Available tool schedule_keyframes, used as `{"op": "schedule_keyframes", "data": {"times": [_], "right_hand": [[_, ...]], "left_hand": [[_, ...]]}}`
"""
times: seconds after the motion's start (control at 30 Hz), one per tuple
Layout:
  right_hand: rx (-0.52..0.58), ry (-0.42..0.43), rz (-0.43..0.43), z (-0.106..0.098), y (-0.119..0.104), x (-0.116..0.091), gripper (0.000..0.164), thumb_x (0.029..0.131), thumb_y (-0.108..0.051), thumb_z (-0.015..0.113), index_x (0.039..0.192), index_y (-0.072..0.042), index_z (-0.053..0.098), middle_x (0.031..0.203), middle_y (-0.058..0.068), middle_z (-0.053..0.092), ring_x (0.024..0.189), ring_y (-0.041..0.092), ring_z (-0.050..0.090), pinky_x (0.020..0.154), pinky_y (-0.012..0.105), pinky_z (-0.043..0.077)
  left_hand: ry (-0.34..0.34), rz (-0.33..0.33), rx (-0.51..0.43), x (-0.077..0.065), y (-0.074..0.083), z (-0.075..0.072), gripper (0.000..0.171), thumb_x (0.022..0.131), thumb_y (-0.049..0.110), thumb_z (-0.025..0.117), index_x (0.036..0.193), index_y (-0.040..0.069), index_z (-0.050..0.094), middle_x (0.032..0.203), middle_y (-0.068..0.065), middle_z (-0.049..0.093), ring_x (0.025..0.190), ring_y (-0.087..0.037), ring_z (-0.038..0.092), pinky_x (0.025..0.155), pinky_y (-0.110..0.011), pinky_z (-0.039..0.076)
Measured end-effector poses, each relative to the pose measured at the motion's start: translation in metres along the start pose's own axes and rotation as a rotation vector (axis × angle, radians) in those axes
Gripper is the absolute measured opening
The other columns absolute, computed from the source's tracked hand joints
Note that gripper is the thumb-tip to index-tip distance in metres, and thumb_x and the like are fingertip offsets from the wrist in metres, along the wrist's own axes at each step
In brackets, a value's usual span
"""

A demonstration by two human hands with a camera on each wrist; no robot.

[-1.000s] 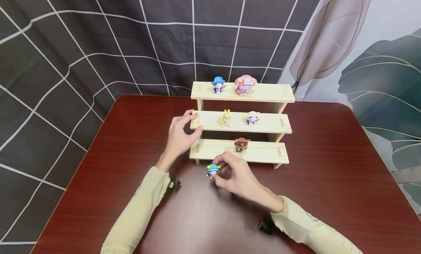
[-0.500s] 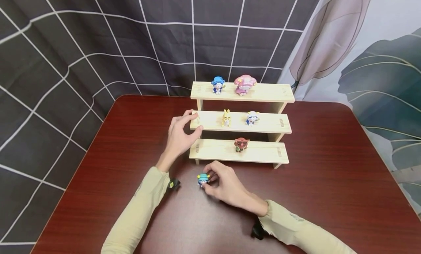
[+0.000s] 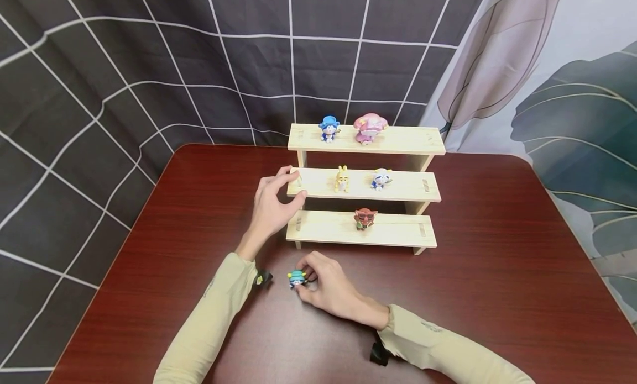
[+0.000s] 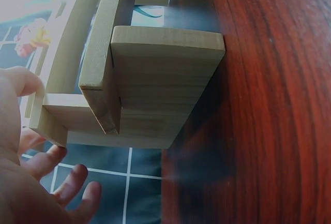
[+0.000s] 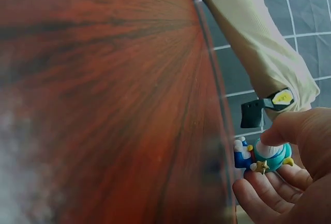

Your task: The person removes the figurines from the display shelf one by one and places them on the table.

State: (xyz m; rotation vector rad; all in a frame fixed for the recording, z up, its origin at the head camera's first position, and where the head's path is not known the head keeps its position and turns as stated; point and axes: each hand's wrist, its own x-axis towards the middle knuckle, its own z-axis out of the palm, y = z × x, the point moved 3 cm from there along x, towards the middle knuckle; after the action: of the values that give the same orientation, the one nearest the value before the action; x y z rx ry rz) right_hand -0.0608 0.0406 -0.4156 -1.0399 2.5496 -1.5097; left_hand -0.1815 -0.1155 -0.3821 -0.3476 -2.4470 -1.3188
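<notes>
Carries one teal-hatted figurine (image 3: pixel 297 278) farther left and nearer than a second ago, clamped between thumb and fingers of the right hand (image 3: pixel 328 287), in front of one three-tier wooden shelf (image 3: pixel 323 229); cannot tell whether touching the table (image 3: pixel 497 262). Grips the middle tier's left end with the left hand (image 3: pixel 272 201). Displays five more on the tiers: one blue-hatted figurine (image 3: pixel 329 130) and one pink figurine (image 3: pixel 370 129) on top; one yellow rabbit (image 3: pixel 342 179) and one white-capped figurine (image 3: pixel 381 179) mid-level; one reddish-brown figurine (image 3: pixel 365 218) at bottom.
</notes>
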Motion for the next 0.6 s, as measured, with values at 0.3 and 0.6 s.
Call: {"op": "schedule_keyframes", "data": {"times": [0.3, 0.6], "right_hand": [[-0.039, -0.003, 0.014, 0.0017, -0.0009, 0.0020, 0.028, 0.074, 0.002, 0.081, 0.094, -0.003, 0.062, 0.089, 0.001, 0.060, 0.076, 0.015, 0.063, 0.068, 0.022, 0.053], [-0.053, -0.010, -0.007, 0.0038, 0.0020, 0.0025, 0.029, 0.073, 0.002, 0.081, 0.094, -0.004, 0.061, 0.089, 0.001, 0.060, 0.077, 0.013, 0.062, 0.070, 0.021, 0.052]], "left_hand": [[0.000, 0.002, -0.011, 0.0001, -0.0003, 0.0005, 0.047, 0.084, 0.028, 0.077, 0.129, 0.014, 0.070, 0.141, 0.002, 0.058, 0.112, -0.025, 0.049, 0.087, -0.047, 0.041], [0.005, 0.010, -0.020, 0.0004, -0.0006, 0.0006, 0.046, 0.084, 0.026, 0.077, 0.128, 0.013, 0.070, 0.141, -0.003, 0.059, 0.111, -0.025, 0.049, 0.087, -0.046, 0.041]]}}
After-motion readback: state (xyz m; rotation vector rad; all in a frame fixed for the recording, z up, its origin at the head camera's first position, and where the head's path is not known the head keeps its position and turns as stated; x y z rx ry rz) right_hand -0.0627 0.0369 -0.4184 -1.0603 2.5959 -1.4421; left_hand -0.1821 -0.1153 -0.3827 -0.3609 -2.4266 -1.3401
